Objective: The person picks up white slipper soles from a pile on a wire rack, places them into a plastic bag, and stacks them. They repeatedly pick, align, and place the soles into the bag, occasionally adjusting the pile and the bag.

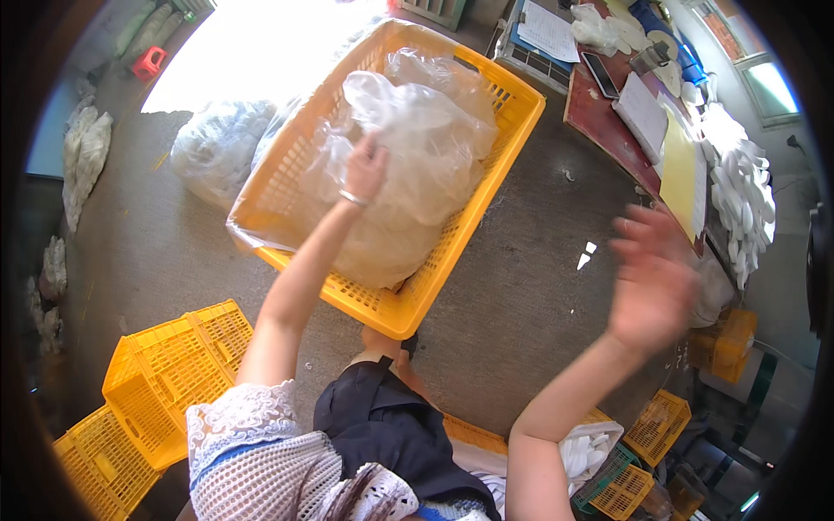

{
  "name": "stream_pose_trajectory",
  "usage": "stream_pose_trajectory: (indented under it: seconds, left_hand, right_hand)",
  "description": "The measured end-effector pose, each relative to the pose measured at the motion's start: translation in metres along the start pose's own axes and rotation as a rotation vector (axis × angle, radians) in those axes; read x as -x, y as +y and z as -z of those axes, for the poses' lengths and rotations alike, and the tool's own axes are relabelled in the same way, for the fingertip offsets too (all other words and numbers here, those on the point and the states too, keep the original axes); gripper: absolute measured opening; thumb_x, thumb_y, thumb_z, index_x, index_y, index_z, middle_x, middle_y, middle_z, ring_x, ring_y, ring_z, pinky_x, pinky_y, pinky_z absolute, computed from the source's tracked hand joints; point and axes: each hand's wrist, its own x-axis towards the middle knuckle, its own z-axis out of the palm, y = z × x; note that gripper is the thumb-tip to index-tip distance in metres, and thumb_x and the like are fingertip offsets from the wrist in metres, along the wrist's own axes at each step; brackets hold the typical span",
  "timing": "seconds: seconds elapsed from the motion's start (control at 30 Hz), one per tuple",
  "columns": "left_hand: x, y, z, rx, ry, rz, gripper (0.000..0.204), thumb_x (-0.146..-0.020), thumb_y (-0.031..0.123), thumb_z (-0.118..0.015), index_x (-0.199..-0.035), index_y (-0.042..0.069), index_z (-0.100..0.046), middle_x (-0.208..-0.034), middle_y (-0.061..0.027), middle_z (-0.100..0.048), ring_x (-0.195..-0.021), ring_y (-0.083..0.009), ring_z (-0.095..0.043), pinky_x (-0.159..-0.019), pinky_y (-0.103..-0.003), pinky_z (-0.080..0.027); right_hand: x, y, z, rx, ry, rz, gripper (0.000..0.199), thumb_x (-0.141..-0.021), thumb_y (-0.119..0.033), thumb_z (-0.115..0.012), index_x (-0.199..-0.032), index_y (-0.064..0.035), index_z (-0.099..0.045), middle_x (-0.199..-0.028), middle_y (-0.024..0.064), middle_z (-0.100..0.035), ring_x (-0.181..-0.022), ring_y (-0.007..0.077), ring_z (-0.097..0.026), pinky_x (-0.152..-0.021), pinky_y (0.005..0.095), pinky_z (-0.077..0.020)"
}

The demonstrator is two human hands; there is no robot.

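1. The left hand (366, 169) is closed on clear plastic sheeting (421, 161).
2. The right hand (656, 282), motion-blurred, is raised with fingers loosely spread.
3. The sheeting lies heaped inside a yellow crate (460, 217).
4. Further out, a phone (600, 75) rests on the red worktop (595, 113); more yellow crates (165, 373) stand lower left.

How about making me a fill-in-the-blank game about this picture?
1. The person's ____ hand touches the clear plastic in the big crate.
2. The little stool at the upper left is coloured ____.
3. Near the papers, a black-screened ____ lies on the table.
4. A bracelet goes around the person's ____.

Missing words: left; red; phone; wrist.
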Motion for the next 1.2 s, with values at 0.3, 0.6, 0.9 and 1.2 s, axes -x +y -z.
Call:
stream_pose_trajectory:
  seconds: [0.3,0.6,0.9,1.2]
  left_hand:
    - [0.196,0.159,-0.015,-0.225,-1.007,-0.502,0.08,-0.074,0.013,-0.071,-0.144,0.006,-0.032,-0.125,-0.0229,-0.053,-0.119,-0.0356,-0.052,-0.1,-0.045,-0.042]
    - [0.056,0.108,-0.106,-1.098,-0.423,-0.607,0.048,-0.077,0.024,-0.073,-0.12,0.011,-0.059,-0.093,-0.0092,-0.061,-0.093,-0.0304,-0.061,-0.103,-0.054,-0.033]
    - [0.27,0.234,-0.365,0.009,-0.833,-0.135,0.017,-0.099,0.02,-0.048,-0.096,0.004,-0.049,-0.078,-0.0093,-0.068,-0.061,-0.0204,-0.063,-0.057,-0.033,-0.049]
    - [0.463,0.283,-0.458,-0.274,-1.937,-0.447,0.024,-0.089,0.023,-0.061,-0.106,0.006,-0.058,-0.088,-0.0171,-0.066,-0.08,-0.0365,-0.065,-0.069,-0.045,-0.051]
  right_hand:
    - [0.089,0.138,0.039,0.009,0.227,-0.537,0.026,-0.095,-0.01,-0.054,-0.113,0.0067,-0.062,-0.107,0.0092,-0.067,-0.091,0.0148,-0.063,-0.08,0.0282,-0.0506]
    - [0.254,0.068,0.26,0.177,0.486,-0.313,0.034,-0.089,-0.007,-0.063,-0.121,0.0017,-0.057,-0.115,0.0078,-0.063,-0.097,0.0126,-0.061,-0.083,0.0254,-0.0487]
    - [0.328,0.019,0.426,0.596,0.581,-0.779,0.056,-0.091,-0.036,-0.064,-0.132,-0.0007,-0.051,-0.118,0.0139,-0.062,-0.104,0.0228,-0.062,-0.089,0.0347,-0.049]
    - [0.304,0.03,0.466,-0.115,0.535,-0.594,0.045,-0.086,-0.02,-0.069,-0.126,-0.003,-0.056,-0.111,0.0063,-0.063,-0.097,0.0138,-0.061,-0.086,0.031,-0.049]
